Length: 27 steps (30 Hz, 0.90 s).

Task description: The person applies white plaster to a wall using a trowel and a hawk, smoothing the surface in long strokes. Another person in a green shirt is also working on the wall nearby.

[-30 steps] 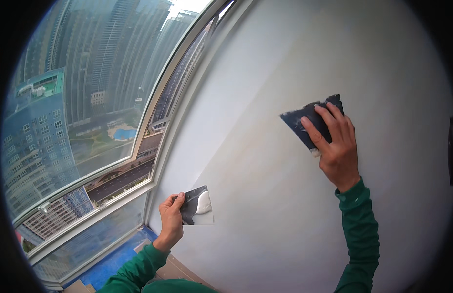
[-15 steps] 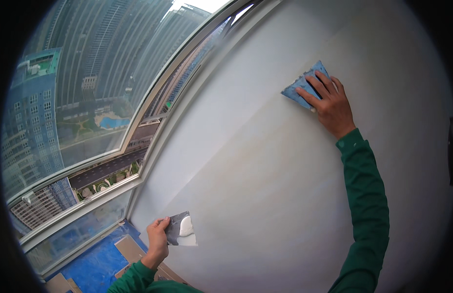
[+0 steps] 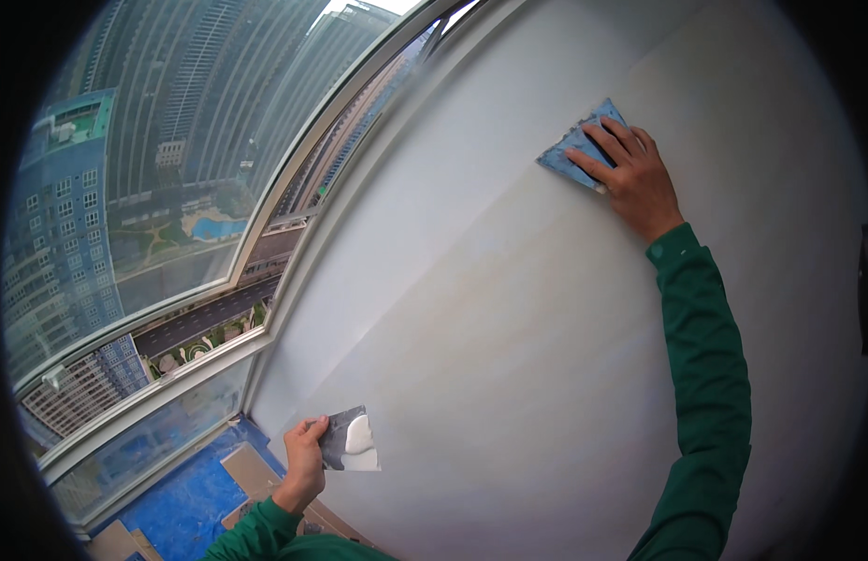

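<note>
My right hand (image 3: 637,182) is closed on a blue putty knife (image 3: 567,159) with a wide, flat blade. Its long edge lies against the pale wall (image 3: 509,309), near the line where a lighter band meets a greyer area. Low in the view, my left hand (image 3: 303,458) pinches the edge of a dark, flat scraper blade (image 3: 336,439). A lump of white putty (image 3: 360,438) sits on that blade, which is held out in front of the lower wall. Dried smears mark the blue knife.
Along the left runs a window (image 3: 256,346) with a pale frame and a tilted-out pane; high buildings, a road and a pool show far below. Blue sheeting (image 3: 181,496) covers the floor at lower left, with brown boards (image 3: 251,469) on it. A dark object (image 3: 867,290) stands at the right rim.
The blue putty knife and my right hand have moved slightly up in the view. My left hand, with the scraper blade and putty, stays almost in place.
</note>
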Each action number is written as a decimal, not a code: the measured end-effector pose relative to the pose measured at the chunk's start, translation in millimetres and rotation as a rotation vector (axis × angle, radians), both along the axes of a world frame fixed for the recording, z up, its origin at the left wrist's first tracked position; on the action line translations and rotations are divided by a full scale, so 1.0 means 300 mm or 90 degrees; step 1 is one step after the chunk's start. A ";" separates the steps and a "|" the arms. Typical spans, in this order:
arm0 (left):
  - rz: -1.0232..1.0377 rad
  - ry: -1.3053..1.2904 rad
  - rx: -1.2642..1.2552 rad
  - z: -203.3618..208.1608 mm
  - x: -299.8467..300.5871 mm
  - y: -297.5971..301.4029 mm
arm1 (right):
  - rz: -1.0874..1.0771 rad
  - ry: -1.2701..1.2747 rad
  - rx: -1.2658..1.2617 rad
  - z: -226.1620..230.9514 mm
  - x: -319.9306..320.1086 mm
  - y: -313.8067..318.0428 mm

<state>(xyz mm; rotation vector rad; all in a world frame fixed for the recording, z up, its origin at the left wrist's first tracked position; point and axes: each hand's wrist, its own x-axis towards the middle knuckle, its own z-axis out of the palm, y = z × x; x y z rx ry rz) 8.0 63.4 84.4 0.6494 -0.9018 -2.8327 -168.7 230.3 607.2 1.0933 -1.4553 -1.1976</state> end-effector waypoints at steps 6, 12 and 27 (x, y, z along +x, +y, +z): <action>-0.039 -0.013 0.008 -0.011 -0.003 0.027 | -0.017 -0.020 -0.032 -0.028 0.022 -0.013; -0.054 -0.017 -0.006 -0.043 -0.009 0.023 | -0.072 -0.032 -0.060 -0.126 0.104 0.061; -0.023 -0.013 0.025 -0.014 0.019 0.024 | -0.046 -0.062 -0.031 -0.215 0.013 -0.007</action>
